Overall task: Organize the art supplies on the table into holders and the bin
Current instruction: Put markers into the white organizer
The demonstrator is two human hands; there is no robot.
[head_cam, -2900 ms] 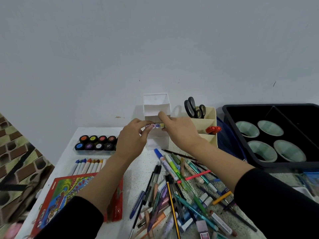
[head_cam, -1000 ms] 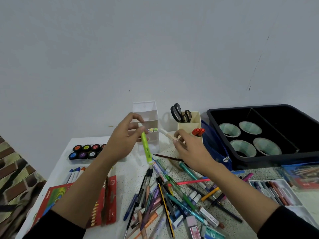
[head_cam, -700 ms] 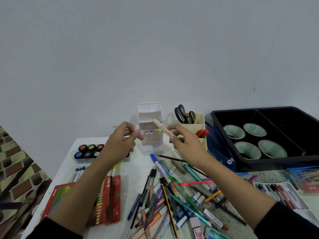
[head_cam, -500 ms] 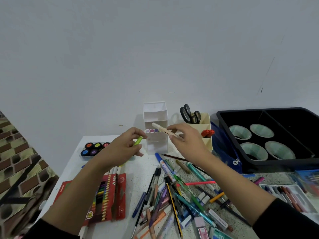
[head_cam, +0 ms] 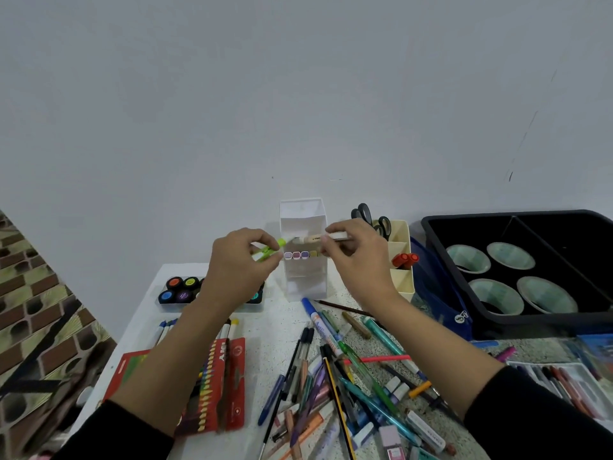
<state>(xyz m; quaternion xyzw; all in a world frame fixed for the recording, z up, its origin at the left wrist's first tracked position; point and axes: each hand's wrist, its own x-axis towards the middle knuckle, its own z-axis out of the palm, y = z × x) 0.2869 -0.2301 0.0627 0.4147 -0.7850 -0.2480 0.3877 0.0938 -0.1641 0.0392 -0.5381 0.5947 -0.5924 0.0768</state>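
My left hand (head_cam: 240,265) pinches a lime-green marker (head_cam: 269,251) just left of the white tiered holder (head_cam: 303,277). My right hand (head_cam: 356,255) holds a beige marker (head_cam: 308,239) level, its tip at the holder's middle shelf, above a row of several pastel marker ends (head_cam: 300,254). A cream holder (head_cam: 399,275) with black scissors (head_cam: 370,216) and orange markers (head_cam: 404,259) stands right of it. A pile of loose pens and markers (head_cam: 338,370) lies on the table in front.
A black bin (head_cam: 464,313) at the right holds several pale green bowls (head_cam: 497,290). A blue pouch (head_cam: 438,293) leans against it. A paint-pot set (head_cam: 180,290), a row of crayons (head_cam: 199,327) and red pencil packs (head_cam: 212,383) lie at the left. A marker tray (head_cam: 564,376) sits far right.
My left hand has lifted the green marker up toward the white holder. My right hand has brought the beige marker level at the holder's middle shelf.
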